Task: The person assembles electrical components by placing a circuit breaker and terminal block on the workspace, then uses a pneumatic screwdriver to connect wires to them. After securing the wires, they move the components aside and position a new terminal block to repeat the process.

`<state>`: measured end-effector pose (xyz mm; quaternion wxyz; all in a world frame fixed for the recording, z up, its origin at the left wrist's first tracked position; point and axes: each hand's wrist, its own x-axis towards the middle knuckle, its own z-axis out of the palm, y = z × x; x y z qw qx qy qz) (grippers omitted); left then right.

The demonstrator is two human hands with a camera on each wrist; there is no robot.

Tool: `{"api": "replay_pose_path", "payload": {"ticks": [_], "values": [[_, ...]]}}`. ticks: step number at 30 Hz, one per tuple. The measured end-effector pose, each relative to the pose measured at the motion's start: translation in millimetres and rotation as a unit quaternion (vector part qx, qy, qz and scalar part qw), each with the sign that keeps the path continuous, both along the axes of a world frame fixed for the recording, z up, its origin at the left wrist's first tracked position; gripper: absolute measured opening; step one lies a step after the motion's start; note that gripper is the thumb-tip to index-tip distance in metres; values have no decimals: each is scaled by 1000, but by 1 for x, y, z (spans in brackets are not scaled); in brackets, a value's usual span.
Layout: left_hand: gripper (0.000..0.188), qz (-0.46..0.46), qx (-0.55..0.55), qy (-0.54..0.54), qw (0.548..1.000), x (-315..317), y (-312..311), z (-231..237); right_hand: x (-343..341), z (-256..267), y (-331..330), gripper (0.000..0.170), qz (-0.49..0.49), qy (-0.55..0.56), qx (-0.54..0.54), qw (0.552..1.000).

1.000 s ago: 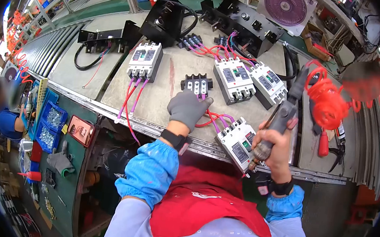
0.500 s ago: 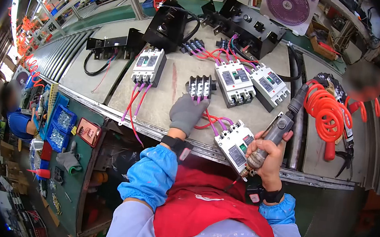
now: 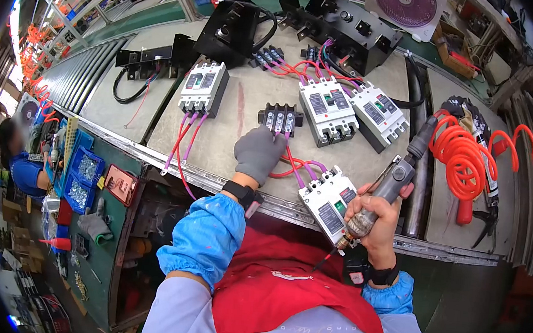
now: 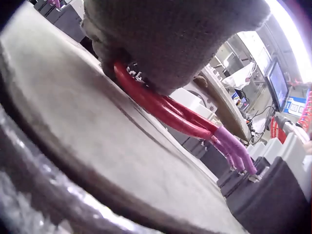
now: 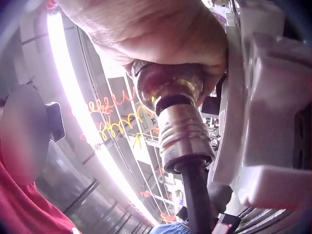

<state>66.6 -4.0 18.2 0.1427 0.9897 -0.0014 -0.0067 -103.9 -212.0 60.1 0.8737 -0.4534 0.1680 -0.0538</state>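
Observation:
My gloved left hand (image 3: 258,156) is at the near edge of a black terminal block (image 3: 280,118) with silver screws. In the left wrist view its fingers curl round red cables (image 4: 165,114) with purple sleeved ends. These cables run to a white circuit breaker (image 3: 328,203) at the table's front edge. My bare right hand (image 3: 378,223) grips a grey power screwdriver (image 3: 395,179) beside that breaker, its bit angled down toward the red apron. A metal chuck (image 5: 185,136) and dark bit (image 5: 196,200) show below the fist in the right wrist view.
Two wired breakers (image 3: 328,111) stand behind the terminal block, and another breaker (image 3: 202,86) stands to the left. Black metal housings (image 3: 350,30) line the back. A coiled red hose (image 3: 463,156) lies right of the screwdriver. Blue bins (image 3: 84,178) of small hardware sit at left.
The screwdriver has come down and slightly left toward the apron, its bit swinging clear of the breaker. My left hand stays by the terminal block, its thumb drawn in from its earlier spread.

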Motion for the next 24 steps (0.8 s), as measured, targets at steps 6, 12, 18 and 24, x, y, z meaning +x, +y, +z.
{"api": "replay_pose_path", "payload": {"ticks": [6,12,18,24], "values": [[37,-114,-36,8,993,-14,14,26,-1,1,-2,28,11,-5,6,1000],[68,-511,16,-135,849,-49,6,42,-2,1,-5,27,24,-9,14,1000],[60,-641,121,41,757,-5,-37,46,-1,-1,-9,28,46,-14,33,998],[59,-669,99,27,736,1,-38,40,-1,-6,-11,26,45,-29,26,998]]}}
